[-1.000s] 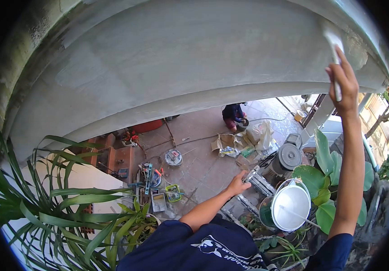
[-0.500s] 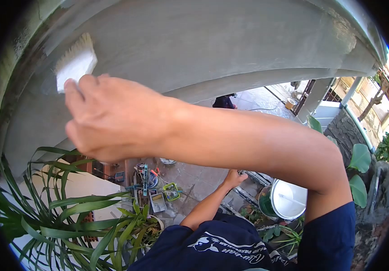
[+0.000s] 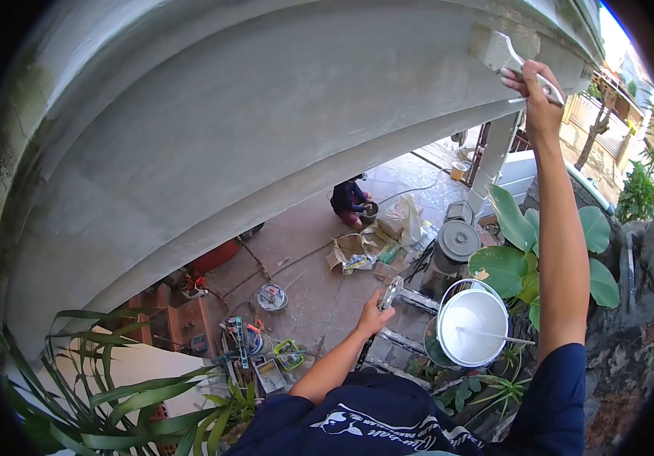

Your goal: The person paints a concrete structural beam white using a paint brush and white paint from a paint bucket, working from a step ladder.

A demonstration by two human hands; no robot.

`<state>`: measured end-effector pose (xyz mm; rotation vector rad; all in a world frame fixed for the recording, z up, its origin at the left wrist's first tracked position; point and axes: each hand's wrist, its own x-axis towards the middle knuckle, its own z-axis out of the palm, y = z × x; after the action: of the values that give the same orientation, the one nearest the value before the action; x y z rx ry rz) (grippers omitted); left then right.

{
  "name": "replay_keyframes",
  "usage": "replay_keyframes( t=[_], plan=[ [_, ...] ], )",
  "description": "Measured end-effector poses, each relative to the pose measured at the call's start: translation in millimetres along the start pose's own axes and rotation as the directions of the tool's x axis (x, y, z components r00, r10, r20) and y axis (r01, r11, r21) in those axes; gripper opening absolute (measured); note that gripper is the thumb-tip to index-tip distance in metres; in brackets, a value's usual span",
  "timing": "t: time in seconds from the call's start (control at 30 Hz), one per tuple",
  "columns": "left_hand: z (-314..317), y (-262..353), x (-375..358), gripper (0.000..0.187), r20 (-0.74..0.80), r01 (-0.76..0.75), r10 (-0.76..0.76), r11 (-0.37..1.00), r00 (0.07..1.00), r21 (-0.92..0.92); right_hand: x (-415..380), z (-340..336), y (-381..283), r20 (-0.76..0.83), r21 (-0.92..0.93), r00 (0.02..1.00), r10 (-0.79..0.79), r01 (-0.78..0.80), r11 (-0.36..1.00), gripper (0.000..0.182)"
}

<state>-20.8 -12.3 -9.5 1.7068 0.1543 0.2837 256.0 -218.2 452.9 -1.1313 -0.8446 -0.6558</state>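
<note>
Brush [image 3: 501, 53]: clasped by handle in right hand [image 3: 542, 80], raised to grey wall [image 3: 266, 114] — apparently for high reach. Left hand [image 3: 375, 314]: clenched on ladder rail [image 3: 393, 289], likely for balance. White bucket [image 3: 473, 305]: beside ladder rail — presumably for easy access.

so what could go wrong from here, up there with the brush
Reaching out with the brush in the right hand could upset the person's balance, as the left hand grips what looks like a ladder. A sleeve or arm might also catch the stick jutting over the rim of the white bucket, perhaps tipping it.
</note>
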Motion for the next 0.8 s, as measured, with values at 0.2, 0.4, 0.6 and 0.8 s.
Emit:
replay_keyframes(
  t=[0.2, 0.4, 0.6, 0.8],
  plan=[
    [-2, 5, -1, 0.046, 0.031, 0.066, -0.067, 0.997, 0.997, 0.030, -53, 124, -60, 0.087, -0.435, 0.875, -0.475, 0.463, 0.772, 0.008],
    [-1, -65, 5, 0.046, 0.042, 0.055, -0.060, 0.994, 0.997, 0.090, -192, 252, -140, 0.507, 0.373, 0.649, -0.566, 0.427, 0.824, 0.017],
    [-1, -34, 5, 0.037, 0.020, 0.051, -0.050, 0.998, 0.999, -0.021, -128, 186, -63, 0.338, 0.443, 0.863, -0.376, 0.206, 0.872, 0.008],
    [-1, -22, 8, 0.030, 0.030, 0.026, -0.025, 0.999, 0.999, -0.026, -36, -46, 57, -0.131, -0.136, 0.990, 0.060, -0.078, 0.988, 0.015]
  ],
)
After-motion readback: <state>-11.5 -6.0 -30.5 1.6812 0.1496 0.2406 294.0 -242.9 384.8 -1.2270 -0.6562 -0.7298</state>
